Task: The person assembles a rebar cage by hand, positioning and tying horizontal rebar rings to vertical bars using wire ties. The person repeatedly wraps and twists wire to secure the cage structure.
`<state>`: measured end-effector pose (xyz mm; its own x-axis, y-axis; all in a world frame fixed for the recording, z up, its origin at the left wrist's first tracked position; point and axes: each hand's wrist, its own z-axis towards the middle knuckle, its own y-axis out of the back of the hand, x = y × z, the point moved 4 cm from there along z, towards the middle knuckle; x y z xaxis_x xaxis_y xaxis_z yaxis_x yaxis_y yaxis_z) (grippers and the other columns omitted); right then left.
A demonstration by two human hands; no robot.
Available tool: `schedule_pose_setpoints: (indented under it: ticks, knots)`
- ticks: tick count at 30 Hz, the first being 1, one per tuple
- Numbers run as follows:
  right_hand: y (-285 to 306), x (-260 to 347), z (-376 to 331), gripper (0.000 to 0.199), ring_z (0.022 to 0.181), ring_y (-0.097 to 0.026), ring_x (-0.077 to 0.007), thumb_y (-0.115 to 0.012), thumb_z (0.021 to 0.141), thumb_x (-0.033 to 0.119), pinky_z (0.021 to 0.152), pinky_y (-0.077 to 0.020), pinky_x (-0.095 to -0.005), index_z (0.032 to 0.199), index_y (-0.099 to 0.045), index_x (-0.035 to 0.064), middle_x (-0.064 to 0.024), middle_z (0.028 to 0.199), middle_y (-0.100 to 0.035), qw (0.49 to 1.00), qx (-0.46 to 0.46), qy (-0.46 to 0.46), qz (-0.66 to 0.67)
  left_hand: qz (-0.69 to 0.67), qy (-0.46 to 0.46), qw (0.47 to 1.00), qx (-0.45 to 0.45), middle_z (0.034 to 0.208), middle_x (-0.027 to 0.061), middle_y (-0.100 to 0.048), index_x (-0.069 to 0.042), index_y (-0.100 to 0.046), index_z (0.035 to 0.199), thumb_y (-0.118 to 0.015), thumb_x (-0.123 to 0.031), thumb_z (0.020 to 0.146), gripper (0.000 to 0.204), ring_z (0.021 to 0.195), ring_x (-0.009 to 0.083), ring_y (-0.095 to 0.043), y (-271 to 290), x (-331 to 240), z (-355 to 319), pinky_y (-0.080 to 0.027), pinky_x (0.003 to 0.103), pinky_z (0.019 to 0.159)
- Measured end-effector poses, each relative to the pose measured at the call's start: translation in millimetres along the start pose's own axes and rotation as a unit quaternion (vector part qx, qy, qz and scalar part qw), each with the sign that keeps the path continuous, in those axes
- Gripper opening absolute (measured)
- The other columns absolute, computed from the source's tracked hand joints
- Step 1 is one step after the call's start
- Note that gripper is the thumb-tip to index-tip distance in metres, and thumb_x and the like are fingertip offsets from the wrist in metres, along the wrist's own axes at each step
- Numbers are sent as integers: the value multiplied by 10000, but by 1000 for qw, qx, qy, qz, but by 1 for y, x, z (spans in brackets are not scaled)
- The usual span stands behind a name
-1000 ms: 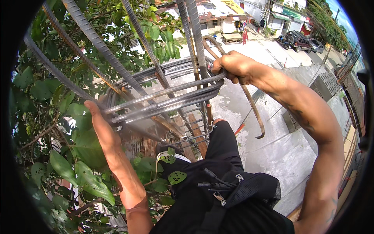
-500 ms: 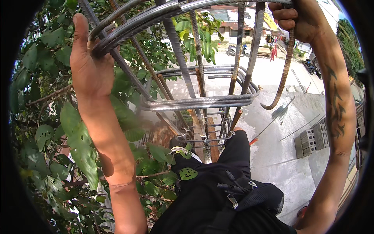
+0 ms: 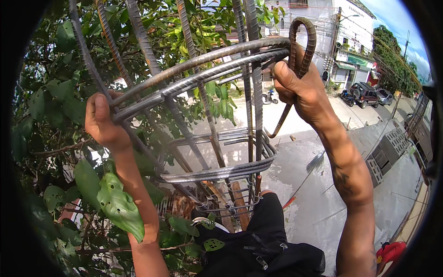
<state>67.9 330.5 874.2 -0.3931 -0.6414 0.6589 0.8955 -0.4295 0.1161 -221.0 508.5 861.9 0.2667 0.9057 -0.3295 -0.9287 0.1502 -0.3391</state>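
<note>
A bundle of ribbed steel hoops [image 3: 184,83] slants round tall vertical rebars [image 3: 188,41] in front of me. My left hand [image 3: 105,121] is closed round the left end of these hoops, part of its grip hidden. On the right, my right hand [image 3: 304,92] is closed on a hooked rebar [image 3: 313,39]. Its rounded hook rises above the fist and its curved lower end shows beneath. The right end of the hoops lies close to that fist; whether the fingers also grip it I cannot tell. Lower down, a second stack of hoops [image 3: 221,173] encircles the verticals.
Leafy branches [image 3: 60,106] crowd the left side, and a large leaf [image 3: 121,207] overlaps my left forearm. Wooden planks [image 3: 240,205] lie below between my legs. On the concrete floor [image 3: 300,221] are a broom [image 3: 316,162] and hollow blocks [image 3: 392,143]. Parked vehicles [image 3: 364,94] stand beyond.
The view has tilted up. My right hand has come inward with the hooked rebar, whose top hook now shows. My left fingers, earlier with the thumb raised, now curl round the hoops.
</note>
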Motion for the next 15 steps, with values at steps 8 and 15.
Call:
schedule_pose_setpoints:
  ticks: [8, 15]
  knots:
    - [-4, 8, 18, 296, 601, -460, -76, -599, 910, 330, 555, -384, -253, 947, -611, 37, 11, 693, -558, 989, -97, 35, -103, -63, -73, 995, -38, 760, 77, -541, 36, -588, 916, -482, -322, 913, 374, 663, 154, -532, 18, 13, 21, -445, 252, 642]
    - [-16, -2, 22, 314, 447, -368, -45, -539, 945, 331, 411, -285, -195, 1074, -501, 47, 43, 568, -411, 998, -12, 23, -64, -106, -179, 978, -6, 794, 154, -622, 47, -606, 854, -497, -377, 896, 439, 716, 245, -610, 34, 21, 66, -498, 352, 725]
